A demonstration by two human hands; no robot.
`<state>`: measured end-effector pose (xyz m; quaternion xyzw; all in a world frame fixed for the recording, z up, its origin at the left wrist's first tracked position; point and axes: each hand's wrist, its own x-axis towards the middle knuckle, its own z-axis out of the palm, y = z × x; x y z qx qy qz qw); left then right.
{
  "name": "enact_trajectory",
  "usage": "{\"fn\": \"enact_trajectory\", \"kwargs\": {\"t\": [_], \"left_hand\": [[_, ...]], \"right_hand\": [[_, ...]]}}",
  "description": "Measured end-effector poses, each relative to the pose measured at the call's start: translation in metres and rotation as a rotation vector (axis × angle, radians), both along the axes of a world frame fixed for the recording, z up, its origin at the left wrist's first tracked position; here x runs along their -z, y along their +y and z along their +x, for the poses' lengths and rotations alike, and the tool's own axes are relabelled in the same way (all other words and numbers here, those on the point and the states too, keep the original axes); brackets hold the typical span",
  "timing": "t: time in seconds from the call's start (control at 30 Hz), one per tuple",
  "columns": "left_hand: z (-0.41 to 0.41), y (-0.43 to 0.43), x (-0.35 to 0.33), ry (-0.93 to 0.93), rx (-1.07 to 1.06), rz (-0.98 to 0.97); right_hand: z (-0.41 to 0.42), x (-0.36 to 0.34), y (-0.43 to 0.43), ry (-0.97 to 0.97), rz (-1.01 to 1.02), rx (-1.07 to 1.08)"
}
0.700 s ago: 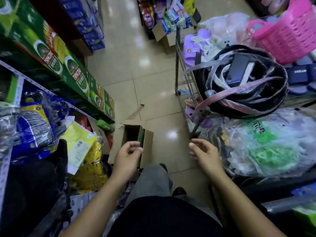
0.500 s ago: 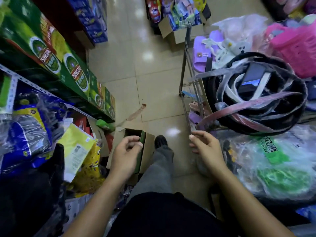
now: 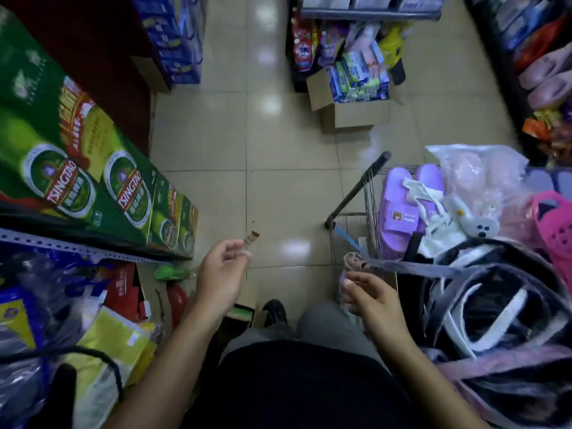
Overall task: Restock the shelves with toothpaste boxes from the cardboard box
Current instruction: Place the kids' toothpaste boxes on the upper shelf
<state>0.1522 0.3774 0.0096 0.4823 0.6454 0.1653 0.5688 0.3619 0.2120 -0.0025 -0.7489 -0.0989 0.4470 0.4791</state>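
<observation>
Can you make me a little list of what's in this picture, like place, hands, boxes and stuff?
place: shop aisle with a tiled floor
left hand: raised, pinching a small scrap, no toothpaste box in it
right hand: raised, loosely curled, nothing clearly held
cardboard box: open, on the floor ahead, full of small boxes
beer cases: green, stacked on the left
cart: on the right, with purple slippers on top
pink basket: far right

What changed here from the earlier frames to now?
The view tilted up the aisle. The left hand lifted off the small cardboard box, which now lies almost hidden beneath it, and pinches a small scrap. The right hand stays empty beside the wire cart.
</observation>
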Motion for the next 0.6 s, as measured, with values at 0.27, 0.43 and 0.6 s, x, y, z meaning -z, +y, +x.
{"fn": "enact_trajectory", "kwargs": {"t": [0.27,0.43,0.6], "left_hand": [[0.045,0.134,0.016,0.021,-0.093,-0.037],[0.094,0.237,0.034,0.109,-0.154,-0.078],[0.163,0.345,0.02,0.14,-0.157,-0.074]], "right_hand": [[0.073,0.02,0.17,-0.006,-0.049,-0.146],[0.145,0.039,0.319,0.013,-0.068,-0.223],[0.215,0.037,0.457,0.035,-0.064,-0.264]]}}
